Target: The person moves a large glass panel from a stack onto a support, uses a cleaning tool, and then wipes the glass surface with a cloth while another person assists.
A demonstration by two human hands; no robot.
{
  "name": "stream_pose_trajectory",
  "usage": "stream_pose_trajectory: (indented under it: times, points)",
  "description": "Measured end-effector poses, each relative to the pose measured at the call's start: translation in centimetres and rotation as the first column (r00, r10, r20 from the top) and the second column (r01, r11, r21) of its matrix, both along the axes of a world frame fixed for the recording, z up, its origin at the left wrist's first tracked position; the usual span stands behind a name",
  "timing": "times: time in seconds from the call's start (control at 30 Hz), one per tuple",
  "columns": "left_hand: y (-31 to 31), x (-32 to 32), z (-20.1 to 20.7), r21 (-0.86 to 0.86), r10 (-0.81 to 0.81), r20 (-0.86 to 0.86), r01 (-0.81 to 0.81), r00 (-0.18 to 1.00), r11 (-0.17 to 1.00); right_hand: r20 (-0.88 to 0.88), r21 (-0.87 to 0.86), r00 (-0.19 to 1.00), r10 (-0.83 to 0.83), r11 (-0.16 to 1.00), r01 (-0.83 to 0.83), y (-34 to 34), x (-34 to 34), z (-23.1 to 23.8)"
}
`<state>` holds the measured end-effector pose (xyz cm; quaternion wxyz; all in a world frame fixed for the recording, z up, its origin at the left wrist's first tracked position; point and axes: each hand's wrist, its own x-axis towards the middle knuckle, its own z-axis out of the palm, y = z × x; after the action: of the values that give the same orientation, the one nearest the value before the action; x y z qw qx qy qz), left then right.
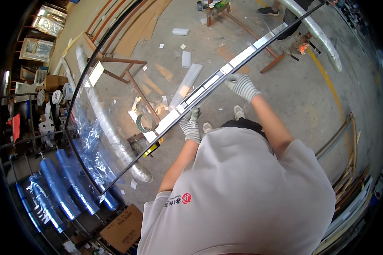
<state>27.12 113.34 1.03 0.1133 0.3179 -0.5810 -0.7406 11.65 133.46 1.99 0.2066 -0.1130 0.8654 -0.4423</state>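
A large framed glass panel (208,94) with a thin dark border spans the view in front of me. White strips (244,55) run along its near rail. My left hand (190,124), in a grey-and-white striped glove, is closed on this rail near its middle, fingers partly hidden. Farther right along the same rail, my right hand (242,86) in a matching glove grips the edge. Through the glass appear a roll of tape (146,122) and a padded bar (108,127) in shiny clear wrap.
Reddish metal stands (136,87) are beyond the panel. Blue film rolls (57,191) and a cardboard box (122,227) lie at lower left. Another wrapped bar (327,46) and a person's shoe (268,11) show at upper right. Long strips (349,170) lie at right.
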Motion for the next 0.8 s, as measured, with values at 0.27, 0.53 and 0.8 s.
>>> stream_pose_trajectory:
  times: [0.27, 0.53, 0.8]
  points:
    - [-1.0, 1.1, -0.2, -0.124, -0.104, 0.127, 0.119, 0.986, 0.985, -0.176, 0.129, 0.902, 0.393, 0.918, -0.375, -6.6, 4.0, 2.7]
    - [-7.6, 7.8, 1.9, 0.050, -0.062, 0.330, 0.048, 0.942, 0.998, -0.315, -0.207, 0.685, 0.657, 0.657, -0.725, -15.5, 10.7, 0.3]
    - [-1.5, 1.8, 12.3, 0.752, -0.167, -0.244, 0.295, 0.955, 0.590, -0.245, -0.196, 0.947, 0.209, 0.946, -0.260, -12.5, 7.4, 5.6]
